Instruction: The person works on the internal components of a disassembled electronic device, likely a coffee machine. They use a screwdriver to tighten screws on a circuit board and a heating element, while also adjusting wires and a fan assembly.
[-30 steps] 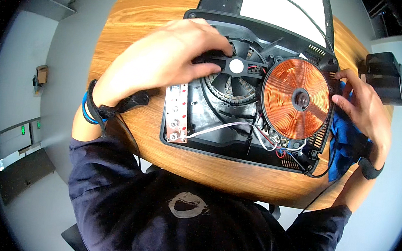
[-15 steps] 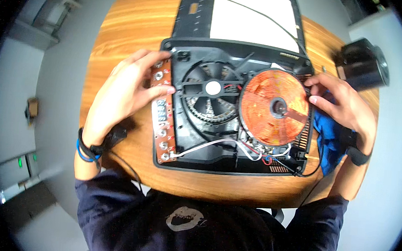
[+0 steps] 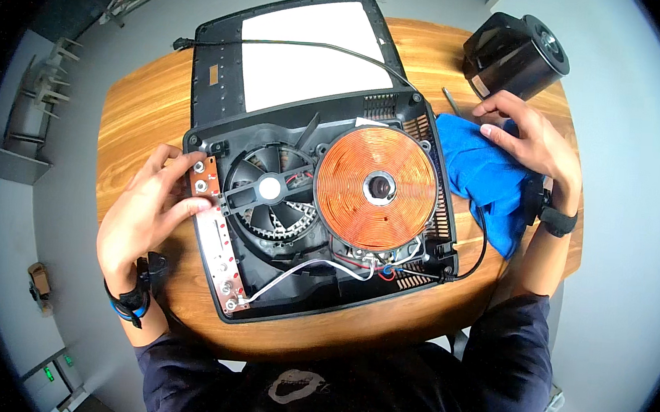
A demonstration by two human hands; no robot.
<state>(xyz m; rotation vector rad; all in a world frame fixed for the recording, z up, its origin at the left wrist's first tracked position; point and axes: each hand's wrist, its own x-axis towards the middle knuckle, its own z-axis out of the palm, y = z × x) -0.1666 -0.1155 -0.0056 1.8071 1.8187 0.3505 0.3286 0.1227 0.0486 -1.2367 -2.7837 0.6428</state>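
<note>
An opened black appliance base (image 3: 315, 304) holds a fan (image 3: 270, 190), a round copper coil (image 3: 376, 152), wiring and a narrow circuit board (image 3: 216, 240) along its left side. My left hand (image 3: 134, 219) grips that left edge, thumb and fingertips at the board's upper part. My right hand (image 3: 533, 147) is off the base, over a crumpled blue cloth (image 3: 484, 186), fingers curved and apart with nothing visible in them. Its fingertips are near a slim metal tool (image 3: 450, 99) on the table.
A detached black panel (image 3: 217, 75) with a white sheet lies behind the base, a power cord (image 3: 318, 46) across it. A black cylindrical-topped appliance part (image 3: 509, 54) stands at the back right of the wooden table (image 3: 138, 101). Chairs (image 3: 52, 79) are beyond at the left.
My left hand has left the fan for the board on the left edge. My right hand has moved off the base's right edge toward the slim tool. The whole view has shifted.
</note>
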